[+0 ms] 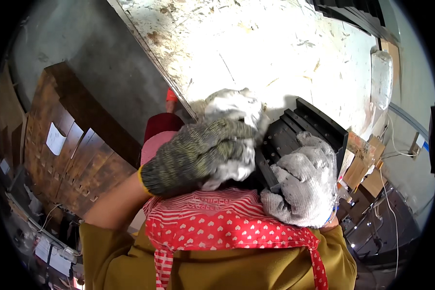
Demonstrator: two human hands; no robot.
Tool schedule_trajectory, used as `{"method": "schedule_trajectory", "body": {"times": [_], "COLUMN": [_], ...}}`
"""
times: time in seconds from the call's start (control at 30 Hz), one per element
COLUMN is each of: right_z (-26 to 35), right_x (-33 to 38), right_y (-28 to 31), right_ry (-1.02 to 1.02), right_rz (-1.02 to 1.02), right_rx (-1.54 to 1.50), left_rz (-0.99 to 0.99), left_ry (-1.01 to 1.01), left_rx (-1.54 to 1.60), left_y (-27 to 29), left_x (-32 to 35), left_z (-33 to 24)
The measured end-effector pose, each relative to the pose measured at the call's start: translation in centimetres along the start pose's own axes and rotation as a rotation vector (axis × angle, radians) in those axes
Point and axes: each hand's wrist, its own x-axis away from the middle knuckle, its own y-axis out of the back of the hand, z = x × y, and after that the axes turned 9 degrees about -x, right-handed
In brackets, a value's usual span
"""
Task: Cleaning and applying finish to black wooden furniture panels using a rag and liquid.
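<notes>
My left hand (203, 150), in a dark grey-green knit glove with a yellow cuff, is closed around a crumpled white cloth (237, 107). Bits of the cloth stick out above and below its fingers. Just to the right is a black slotted part (299, 128) with long parallel ribs and small holes, tilted near the table's front edge. My right hand (304, 179), in a whitish, soiled knit glove, wraps over the near right side of this black part. Its fingers curl down onto the ribs, and the glove hides that end.
A scuffed white work table (256, 48) stretches ahead, with more black parts (355, 14) at its far right. Stacked brown panels (77, 154) carry paper sheets at left. Cardboard boxes (367, 164) and a plastic-wrapped bundle (382, 79) are on the right, near hanging cables.
</notes>
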Motion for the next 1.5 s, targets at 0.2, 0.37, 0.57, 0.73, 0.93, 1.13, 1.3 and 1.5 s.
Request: {"method": "schedule_trajectory", "body": {"times": [0.2, 0.37, 0.57, 0.73, 0.93, 1.13, 1.3, 1.5], "right_z": [0.3, 0.1, 1.0, -0.5, -0.2, 0.5, 0.1, 1.6], "right_x": [0.1, -0.2, 1.2, -0.4, 0.2, 1.3, -0.1, 1.1], "right_y": [0.2, 0.1, 1.1, -0.6, 0.0, 0.9, -0.9, 1.0], "right_ry": [-0.042, 0.005, -0.059, 0.010, 0.004, -0.054, 0.015, -0.038], "right_rz": [0.050, 0.046, 0.032, 0.040, 0.069, 0.040, -0.006, -0.031], "right_rx": [0.033, -0.017, 0.056, -0.019, -0.032, 0.128, -0.040, 0.071], "left_rz": [-0.196, -0.007, 0.136, -0.056, 0.000, -0.148, -0.097, 0.094], "left_ry": [0.398, 0.139, 0.074, -0.277, -0.183, -0.464, -0.366, -0.109], "left_rx": [0.534, 0.005, 0.357, -0.421, -0.148, 0.021, -0.230, 0.488], "left_y": [3.5, 2.2, 3.2, 1.2, 1.5, 1.6, -2.4, 2.7], "left_x": [1.3, -0.8, -2.3, -0.6, -0.7, -3.3, 0.8, -2.3], "left_z": [0.9, -0.8, -3.5, 1.2, -0.3, -2.3, 1.8, -3.0]}}
